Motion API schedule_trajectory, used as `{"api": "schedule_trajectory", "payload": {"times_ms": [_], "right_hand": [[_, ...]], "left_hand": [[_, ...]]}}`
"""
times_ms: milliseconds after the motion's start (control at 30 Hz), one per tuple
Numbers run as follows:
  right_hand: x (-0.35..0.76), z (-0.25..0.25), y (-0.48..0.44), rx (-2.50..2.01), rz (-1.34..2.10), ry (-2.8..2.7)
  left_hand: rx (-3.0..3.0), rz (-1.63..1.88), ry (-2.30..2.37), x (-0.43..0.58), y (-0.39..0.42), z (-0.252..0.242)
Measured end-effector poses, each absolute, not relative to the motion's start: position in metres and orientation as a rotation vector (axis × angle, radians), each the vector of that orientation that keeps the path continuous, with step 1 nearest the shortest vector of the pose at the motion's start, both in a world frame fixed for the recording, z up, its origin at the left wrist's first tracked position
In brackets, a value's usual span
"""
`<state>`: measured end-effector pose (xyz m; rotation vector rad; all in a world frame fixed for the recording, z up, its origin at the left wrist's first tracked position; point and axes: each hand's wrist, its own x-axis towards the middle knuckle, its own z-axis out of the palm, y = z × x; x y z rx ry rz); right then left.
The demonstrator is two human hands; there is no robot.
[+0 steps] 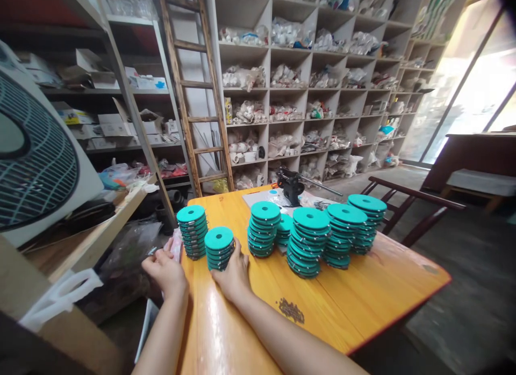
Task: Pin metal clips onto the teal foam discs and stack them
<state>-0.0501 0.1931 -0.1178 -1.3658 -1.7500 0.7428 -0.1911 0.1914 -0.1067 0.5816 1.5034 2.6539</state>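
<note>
My right hand (236, 272) is wrapped round the near side of a short stack of teal foam spools (219, 238), thumb in front and fingers at its right. Each spool is a round disc with a centre hole, and small pins or wire ends show along the edges. My left hand (166, 272) is at the table's left edge with its fingers curled together; a tiny pale thing shows at the fingertips, too small to name. Beside it lies a pinkish cloth or bag (176, 245). A taller spool stack (192, 232) stands just behind, between my hands.
More spool stacks (308, 240) stand to the right on the yellow wooden table (342, 305). A black hand-cranked device (291, 187) with a metal rod sits at the back. A fan (36, 144) is at left, a wooden chair (415, 203) at right, and a ladder (197, 85) against the shelves.
</note>
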Motion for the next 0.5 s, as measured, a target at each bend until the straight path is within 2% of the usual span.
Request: {"api": "schedule_trajectory", "payload": {"times_ms": [100, 300, 500], "right_hand": [[-0.048, -0.118, 0.171, -1.286, 0.814, -1.801], [-0.055, -0.116, 0.151, -1.203, 0.923, -1.89], [0.001, -0.075, 0.153, -0.994, 0.874, -2.069]], "left_hand": [[0.727, 2.765, 1.268, -0.163, 0.174, -0.083], [0.777, 2.722, 1.029, -0.129, 0.137, -0.046], [0.556, 2.385, 1.159, -0.128, 0.076, -0.062]]}}
